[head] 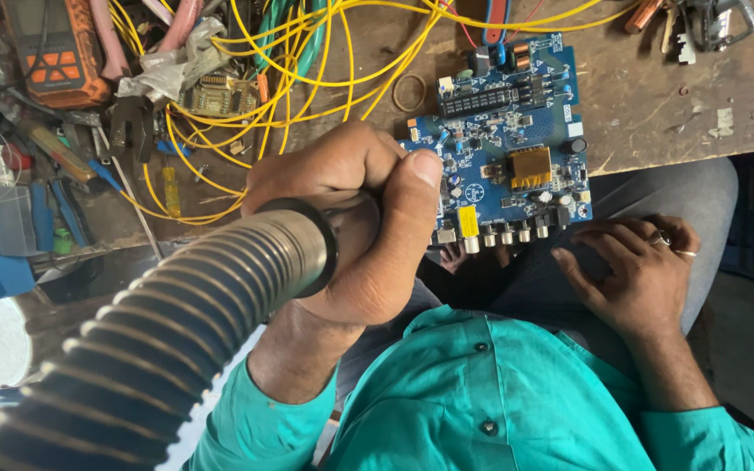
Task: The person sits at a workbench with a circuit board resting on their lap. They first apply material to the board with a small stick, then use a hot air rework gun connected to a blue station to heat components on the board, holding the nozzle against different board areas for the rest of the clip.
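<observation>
Hot-air tool held over a blue circuit board at a cluttered bench.

Head view: the left hand (355, 218) is wrapped tight around the handle of a ribbed hose tool (176, 323), just at 9 o'clock of the blue circuit board (508, 139). The right hand (639, 270) lies flat and open on the grey trouser leg (682, 192), holding nothing, at 5 o'clock of the board. Yellow wires (290, 70) tangle at 10 o'clock.

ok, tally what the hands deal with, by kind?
Handpiece with ribbed hose, gripped in left hand: 1
Blue circuit board, at the bench edge: 1
Rings on right hand: 2
Total: 4
</observation>
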